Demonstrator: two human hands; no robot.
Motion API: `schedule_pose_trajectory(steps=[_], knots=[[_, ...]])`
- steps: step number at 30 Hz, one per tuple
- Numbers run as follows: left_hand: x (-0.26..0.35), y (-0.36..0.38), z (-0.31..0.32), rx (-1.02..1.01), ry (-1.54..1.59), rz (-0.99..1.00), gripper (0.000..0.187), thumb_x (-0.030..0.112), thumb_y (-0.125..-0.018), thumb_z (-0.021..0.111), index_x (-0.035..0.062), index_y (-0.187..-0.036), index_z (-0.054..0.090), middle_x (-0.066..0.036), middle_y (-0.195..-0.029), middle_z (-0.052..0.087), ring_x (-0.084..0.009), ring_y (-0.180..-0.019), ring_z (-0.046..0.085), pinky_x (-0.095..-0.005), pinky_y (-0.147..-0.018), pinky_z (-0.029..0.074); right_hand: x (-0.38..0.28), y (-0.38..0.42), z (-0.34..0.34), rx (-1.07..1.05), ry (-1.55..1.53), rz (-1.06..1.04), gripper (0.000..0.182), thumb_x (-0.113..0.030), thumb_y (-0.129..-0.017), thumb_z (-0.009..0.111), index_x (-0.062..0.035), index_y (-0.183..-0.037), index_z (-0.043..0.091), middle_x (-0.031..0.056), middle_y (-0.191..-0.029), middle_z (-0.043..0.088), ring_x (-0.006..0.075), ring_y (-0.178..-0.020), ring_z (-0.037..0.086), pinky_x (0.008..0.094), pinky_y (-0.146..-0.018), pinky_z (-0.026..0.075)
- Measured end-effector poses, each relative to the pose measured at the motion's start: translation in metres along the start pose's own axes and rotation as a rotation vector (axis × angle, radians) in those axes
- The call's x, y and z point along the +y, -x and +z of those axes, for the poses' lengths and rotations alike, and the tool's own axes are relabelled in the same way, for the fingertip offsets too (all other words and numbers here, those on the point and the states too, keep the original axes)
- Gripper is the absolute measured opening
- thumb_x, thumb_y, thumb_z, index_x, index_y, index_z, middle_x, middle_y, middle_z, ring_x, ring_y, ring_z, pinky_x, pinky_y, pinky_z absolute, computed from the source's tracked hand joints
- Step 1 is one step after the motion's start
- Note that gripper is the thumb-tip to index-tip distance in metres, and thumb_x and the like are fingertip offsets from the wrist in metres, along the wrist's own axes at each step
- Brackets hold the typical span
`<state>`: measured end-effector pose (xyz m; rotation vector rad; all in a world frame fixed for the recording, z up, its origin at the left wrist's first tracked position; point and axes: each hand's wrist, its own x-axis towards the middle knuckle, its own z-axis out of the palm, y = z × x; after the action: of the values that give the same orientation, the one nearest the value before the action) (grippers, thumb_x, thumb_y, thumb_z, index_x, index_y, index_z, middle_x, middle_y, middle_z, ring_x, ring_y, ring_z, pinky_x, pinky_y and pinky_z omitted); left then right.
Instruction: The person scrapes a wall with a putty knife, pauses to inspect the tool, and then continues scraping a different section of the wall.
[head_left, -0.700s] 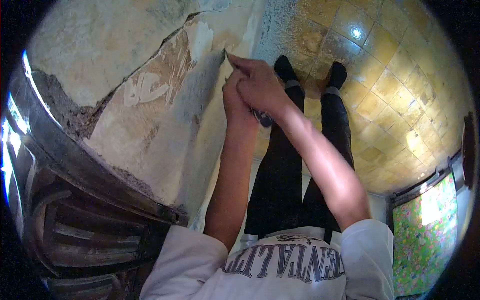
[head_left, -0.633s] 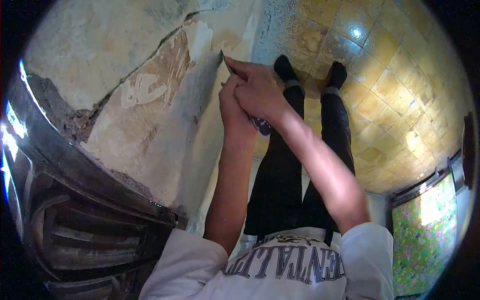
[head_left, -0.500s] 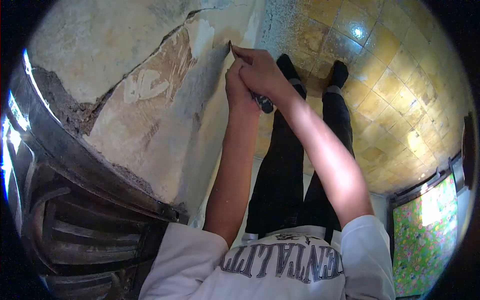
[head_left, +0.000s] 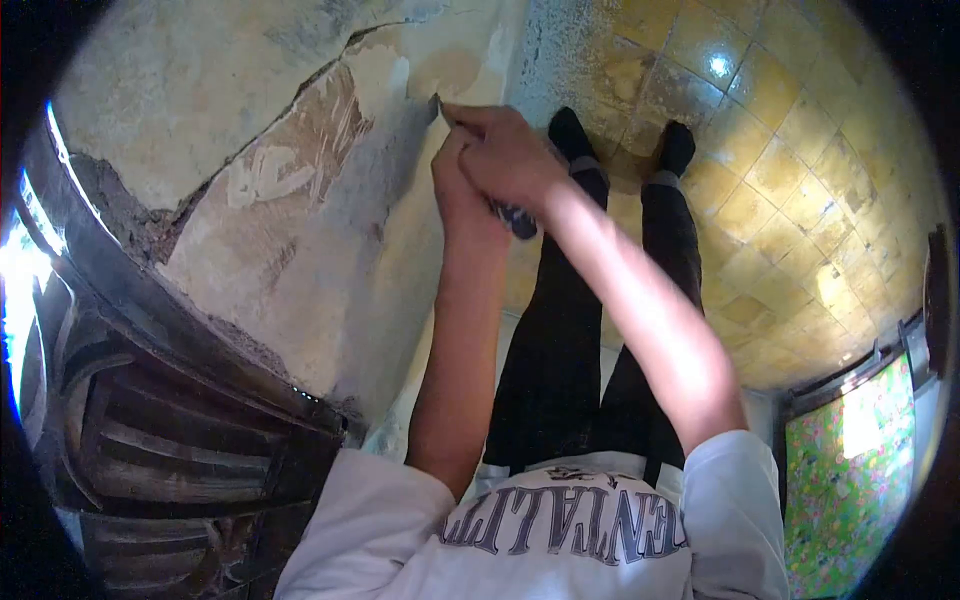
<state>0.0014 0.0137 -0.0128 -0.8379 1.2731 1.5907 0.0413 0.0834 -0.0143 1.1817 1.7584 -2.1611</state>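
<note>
Fingers of both the right hand and left hand stay clamped on a scraper; its blade tip has slid left along the peeling wall, lifting more paint.

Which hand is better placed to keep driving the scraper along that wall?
Probably the right hand: it sits on top, its forefinger stretched along the scraper to where the blade meets the wall. The left hand is tucked underneath, further back at the dark handle.
</note>
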Motion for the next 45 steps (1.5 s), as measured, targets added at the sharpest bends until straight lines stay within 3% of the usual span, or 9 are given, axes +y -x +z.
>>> schedule_pose_trajectory(steps=[8,11,18,21,27,30,36,39,45], knots=[[-0.004,-0.018,-0.009,-0.085,-0.035,0.023,0.022,0.022,-0.086,0.050,0.0057,-0.094,0.061,-0.006,-0.088,0.061,-0.0195,-0.082,0.063,-0.0322,-0.072,0.051,0.014,-0.017,0.002,0.020,-0.031,-0.033,0.045,-0.010,-0.082,0.050,0.0004,-0.125,0.058,0.0254,-0.115,0.063,0.0280,-0.109,0.063,0.0316,-0.094,0.046],[0.006,0.022,0.019,0.074,0.051,0.050,0.021,0.022,-0.086,0.050,0.0058,-0.094,0.061,-0.006,-0.087,0.061,-0.0200,-0.081,0.062,-0.0327,-0.071,0.050,0.004,-0.004,0.010,0.090,0.013,-0.083,0.044,-0.011,-0.082,0.050,0.0007,-0.124,0.059,0.0255,-0.113,0.064,0.0274,-0.107,0.064,0.0317,-0.092,0.047],[0.005,-0.022,-0.007,-0.111,-0.051,0.060,0.018,0.021,-0.086,0.051,0.0066,-0.091,0.060,-0.007,-0.089,0.062,-0.0201,-0.083,0.062,-0.0332,-0.073,0.049,0.010,-0.023,0.000,0.020,-0.015,0.021,0.045,-0.010,-0.081,0.048,0.0006,-0.123,0.060,0.0243,-0.107,0.067,0.0262,-0.102,0.066,0.0315,-0.090,0.048],[0.003,0.000,-0.001,-0.012,-0.073,0.094,0.018,0.022,-0.085,0.052,0.0068,-0.089,0.060,-0.006,-0.086,0.061,-0.0196,-0.081,0.062,-0.0334,-0.070,0.049,0.008,0.000,0.014,0.136,-0.023,-0.159,0.044,-0.009,-0.081,0.049,0.0006,-0.123,0.060,0.0231,-0.105,0.068,0.0244,-0.098,0.067,0.0315,-0.087,0.050],[-0.001,-0.004,0.021,0.082,-0.056,0.057,0.020,0.023,-0.085,0.051,0.0058,-0.093,0.058,-0.008,-0.091,0.060,-0.0207,-0.082,0.062,-0.0347,-0.073,0.051,-0.009,-0.010,-0.024,-0.091,-0.133,0.025,0.043,-0.008,-0.081,0.051,0.0003,-0.122,0.061,0.0221,-0.108,0.068,0.0235,-0.100,0.066,0.0300,-0.089,0.048],[0.005,0.002,0.005,-0.106,0.011,0.070,0.035,0.032,-0.087,0.051,0.0036,-0.106,0.058,-0.014,-0.099,0.063,-0.0291,-0.087,0.064,-0.0419,-0.080,0.052,0.003,-0.009,0.008,0.095,-0.067,-0.112,0.042,-0.007,-0.082,0.051,-0.0002,-0.121,0.061,0.0211,-0.106,0.068,0.0214,-0.100,0.066,0.0293,-0.089,0.048],[0.005,-0.021,0.010,-0.105,-0.044,0.018,0.023,0.023,-0.084,0.050,0.0047,-0.095,0.059,-0.008,-0.091,0.061,-0.0219,-0.084,0.062,-0.0351,-0.074,0.051,0.007,-0.023,-0.007,-0.013,-0.118,0.034,0.041,-0.008,-0.083,0.050,0.0034,-0.121,0.061,0.0209,-0.111,0.067,0.0213,-0.104,0.065,0.0288,-0.090,0.048],[0.006,0.010,0.022,0.093,-0.183,0.152,0.022,0.023,-0.083,0.051,0.0053,-0.094,0.059,-0.008,-0.091,0.061,-0.0212,-0.084,0.062,-0.0353,-0.072,0.051,0.005,-0.007,0.001,0.020,-0.070,-0.050,0.041,-0.010,-0.083,0.051,0.0018,-0.120,0.062,0.0203,-0.109,0.068,0.0203,-0.102,0.065,0.0290,-0.089,0.048],[0.004,-0.019,0.007,-0.130,-0.012,-0.031,0.024,0.025,-0.084,0.051,0.0063,-0.095,0.060,-0.009,-0.092,0.062,-0.0218,-0.085,0.063,-0.0361,-0.072,0.052,0.004,-0.017,-0.011,-0.043,-0.107,0.029,0.040,-0.012,-0.083,0.051,0.0013,-0.120,0.062,0.0205,-0.106,0.069,0.0226,-0.099,0.066,0.0302,-0.088,0.049]])
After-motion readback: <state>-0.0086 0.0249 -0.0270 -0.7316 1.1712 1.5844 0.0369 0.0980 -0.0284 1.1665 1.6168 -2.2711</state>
